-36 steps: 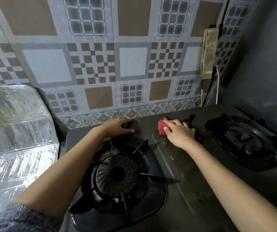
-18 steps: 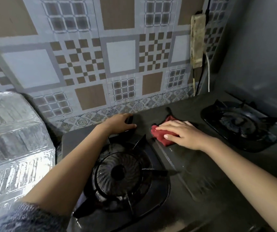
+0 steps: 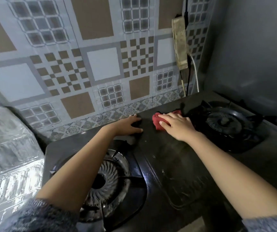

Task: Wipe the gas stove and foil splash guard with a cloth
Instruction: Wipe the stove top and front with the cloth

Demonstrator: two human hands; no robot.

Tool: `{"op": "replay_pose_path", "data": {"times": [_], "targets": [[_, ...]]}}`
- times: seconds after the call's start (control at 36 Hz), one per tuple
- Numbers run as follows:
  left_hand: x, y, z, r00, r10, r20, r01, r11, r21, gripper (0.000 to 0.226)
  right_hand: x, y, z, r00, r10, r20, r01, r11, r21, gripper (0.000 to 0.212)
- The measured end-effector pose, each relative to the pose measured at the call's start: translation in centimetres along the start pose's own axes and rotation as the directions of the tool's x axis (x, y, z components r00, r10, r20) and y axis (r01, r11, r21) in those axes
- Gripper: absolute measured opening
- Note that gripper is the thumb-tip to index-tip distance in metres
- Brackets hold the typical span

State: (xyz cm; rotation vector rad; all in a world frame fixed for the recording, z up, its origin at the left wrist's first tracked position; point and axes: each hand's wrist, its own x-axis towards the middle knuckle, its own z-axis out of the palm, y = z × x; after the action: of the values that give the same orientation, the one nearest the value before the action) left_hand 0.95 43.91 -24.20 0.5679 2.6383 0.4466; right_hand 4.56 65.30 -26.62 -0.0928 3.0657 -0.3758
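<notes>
Grip: our right hand (image 3: 177, 127) lies flat, palm pressing the red cloth (image 3: 157, 122) onto the gas stove (image 3: 176, 158); our left hand (image 3: 129, 125) rests spread and empty on the stove's back edge.
Near: grey sleeves cut off at the bottom; our left forearm hides part of the left burner (image 3: 107, 180).
Cloth: mid-stove, mostly covered by the hand.
Left: foil splash guard (image 3: 9, 158), cropped by the frame.
Far: right burner (image 3: 224, 123), tiled wall (image 3: 101, 64), grimy power strip (image 3: 180, 42).
</notes>
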Motion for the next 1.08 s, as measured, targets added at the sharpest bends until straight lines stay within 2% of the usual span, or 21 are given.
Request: {"op": "replay_pose_path", "data": {"times": [0.19,0.5,0.61,0.75,0.94,1.08], "targets": [[-1.0,1.1,0.3,0.981,0.138,0.137,-0.149,0.986,0.071,0.065,-2.8,-1.1,0.3,0.970,0.240,-0.026,-0.238,0.970,0.058,0.050],[-2.2,-0.1,1.7,0.963,0.239,0.125,-0.251,0.964,0.087,0.064,-8.8,-2.3,0.9,0.863,0.502,-0.060,-0.496,0.863,0.095,0.052],[-2.4,-0.1,2.1,0.961,0.266,0.074,-0.270,0.961,0.065,0.061,-10.8,-3.0,1.5,0.860,0.507,-0.052,-0.501,0.860,0.093,0.052],[-2.5,-0.2,2.6,0.950,0.309,0.042,-0.311,0.949,0.056,0.060,-12.7,-3.3,0.9,0.901,0.434,0.000,-0.431,0.896,0.108,0.052],[-2.0,-0.6,2.8,0.942,0.336,0.011,-0.336,0.941,0.028,0.060,-12.6,-2.6,-0.1,0.947,0.321,-0.034,-0.322,0.944,-0.069,0.053],[-2.0,-0.6,2.9,0.945,0.326,0.000,-0.326,0.945,0.012,0.060,-12.3,-1.3,0.4,0.974,0.223,-0.044,-0.223,0.975,0.013,0.052]]}}
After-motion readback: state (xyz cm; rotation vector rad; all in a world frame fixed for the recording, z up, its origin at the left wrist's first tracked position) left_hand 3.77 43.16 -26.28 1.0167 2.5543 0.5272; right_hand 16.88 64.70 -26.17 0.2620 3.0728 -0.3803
